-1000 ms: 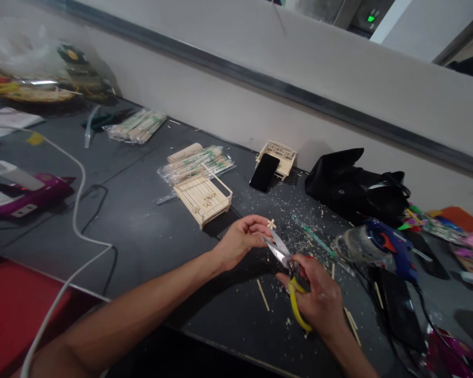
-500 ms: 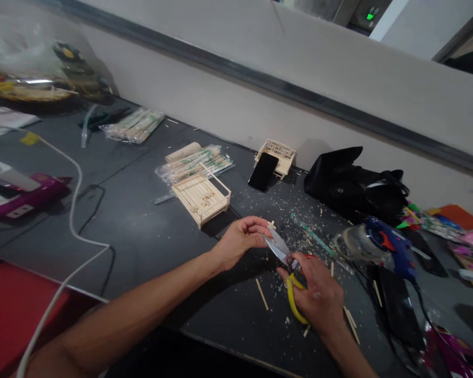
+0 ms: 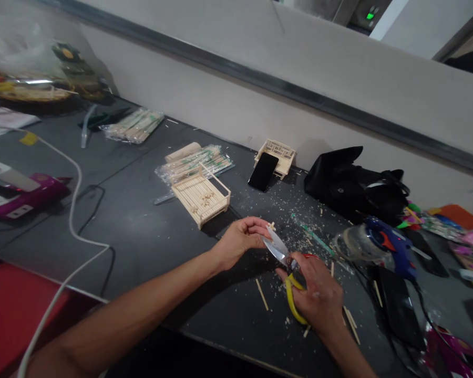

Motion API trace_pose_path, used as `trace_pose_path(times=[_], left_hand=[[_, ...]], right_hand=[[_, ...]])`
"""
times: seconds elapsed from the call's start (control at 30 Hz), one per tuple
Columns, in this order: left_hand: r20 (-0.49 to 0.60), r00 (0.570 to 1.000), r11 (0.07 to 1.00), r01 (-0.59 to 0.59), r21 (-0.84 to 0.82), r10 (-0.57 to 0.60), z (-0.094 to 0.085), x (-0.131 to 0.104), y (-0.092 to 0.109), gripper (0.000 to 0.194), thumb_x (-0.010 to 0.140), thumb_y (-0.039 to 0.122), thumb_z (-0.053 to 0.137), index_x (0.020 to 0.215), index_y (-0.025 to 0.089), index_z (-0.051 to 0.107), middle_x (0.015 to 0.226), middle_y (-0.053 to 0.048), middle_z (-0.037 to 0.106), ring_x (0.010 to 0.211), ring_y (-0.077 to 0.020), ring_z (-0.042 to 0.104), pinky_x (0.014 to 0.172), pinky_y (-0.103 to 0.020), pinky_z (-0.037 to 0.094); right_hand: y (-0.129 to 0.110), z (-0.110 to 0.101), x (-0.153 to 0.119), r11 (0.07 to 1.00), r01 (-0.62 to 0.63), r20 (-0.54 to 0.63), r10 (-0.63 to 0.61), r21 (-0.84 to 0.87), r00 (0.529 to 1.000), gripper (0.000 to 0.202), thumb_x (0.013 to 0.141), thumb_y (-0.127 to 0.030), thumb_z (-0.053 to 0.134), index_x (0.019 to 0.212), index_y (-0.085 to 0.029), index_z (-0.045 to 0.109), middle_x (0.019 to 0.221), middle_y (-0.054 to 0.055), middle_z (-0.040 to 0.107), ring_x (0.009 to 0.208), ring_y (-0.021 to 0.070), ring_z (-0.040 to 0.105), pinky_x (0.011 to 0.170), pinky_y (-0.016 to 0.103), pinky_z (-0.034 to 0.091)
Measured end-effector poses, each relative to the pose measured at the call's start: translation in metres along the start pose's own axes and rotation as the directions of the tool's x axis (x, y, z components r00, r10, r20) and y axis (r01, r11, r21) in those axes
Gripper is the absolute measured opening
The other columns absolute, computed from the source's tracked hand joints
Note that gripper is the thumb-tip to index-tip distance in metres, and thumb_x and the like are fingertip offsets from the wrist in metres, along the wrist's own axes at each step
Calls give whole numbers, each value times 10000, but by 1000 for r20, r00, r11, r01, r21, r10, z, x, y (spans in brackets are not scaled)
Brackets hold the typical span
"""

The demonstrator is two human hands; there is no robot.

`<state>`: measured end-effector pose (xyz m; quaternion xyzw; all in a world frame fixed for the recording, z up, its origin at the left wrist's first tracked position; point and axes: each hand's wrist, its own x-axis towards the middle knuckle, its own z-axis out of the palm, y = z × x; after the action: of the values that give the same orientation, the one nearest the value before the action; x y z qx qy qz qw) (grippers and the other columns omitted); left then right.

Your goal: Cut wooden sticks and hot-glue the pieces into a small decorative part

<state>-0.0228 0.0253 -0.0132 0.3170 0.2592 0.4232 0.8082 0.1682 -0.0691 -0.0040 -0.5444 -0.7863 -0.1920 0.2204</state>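
Note:
My right hand (image 3: 318,291) is closed around the yellow handles of a pair of scissors (image 3: 277,248), whose blades are parted and point up and left. My left hand (image 3: 242,240) pinches a small piece of wooden stick (image 3: 272,226); its tip shows beside the upper blade, and the fingers hide the rest. Beyond the left hand stands a miniature bed-like frame of thin sticks (image 3: 202,195), with a few tiny stick pieces on its slats. Farther back, a small stick bench (image 3: 285,152) has a black phone (image 3: 263,171) leaning on it.
Wood crumbs and cut sticks (image 3: 261,294) litter the dark table. Packs of wrapped chopsticks (image 3: 134,125) lie at the back left. To the right are a black bag (image 3: 350,184), a blue glue gun (image 3: 394,247) and a clear jar (image 3: 355,244). A white cable (image 3: 78,184) crosses the left.
The scissor blades have shifted very slightly at the left fingertips and look a little wider apart. Both hands are otherwise nearly still.

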Motion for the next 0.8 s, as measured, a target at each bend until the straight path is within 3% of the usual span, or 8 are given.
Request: trace_pose_path(times=[0.2, 0.47, 0.8], left_hand=[[-12, 1000, 1000, 14, 18, -14, 2, -1, 3, 350, 500, 84, 841, 794, 152, 664, 682, 16, 708, 618, -112, 647, 669, -235, 527], [6, 1000, 999, 17, 38, -17, -3, 0, 0, 313, 557, 47, 773, 827, 160, 663, 699, 21, 693, 643, -114, 651, 717, -261, 527], [-18, 999, 999, 31, 20, -31, -1, 0, 0, 316, 501, 23, 779, 771, 153, 681, 653, 29, 695, 584, -90, 628, 618, -206, 501]], right_hand=[[0, 0, -1, 1000, -8, 29, 9, -4, 1000, 289, 942, -428, 563, 1053, -192, 688, 804, 74, 690, 708, 204, 638, 613, 295, 462], [-3, -1, 1, 1000, 6, -23, -7, -25, 1000, 289, 952, -424, 554, 1057, -193, 694, 762, 62, 677, 659, 181, 631, 602, 272, 476], [1, 4, -9, 999, 26, -16, -26, 27, 1000, 250, 931, -251, 541, 1132, -169, 664, 787, 51, 708, 643, 172, 642, 599, 260, 475]])
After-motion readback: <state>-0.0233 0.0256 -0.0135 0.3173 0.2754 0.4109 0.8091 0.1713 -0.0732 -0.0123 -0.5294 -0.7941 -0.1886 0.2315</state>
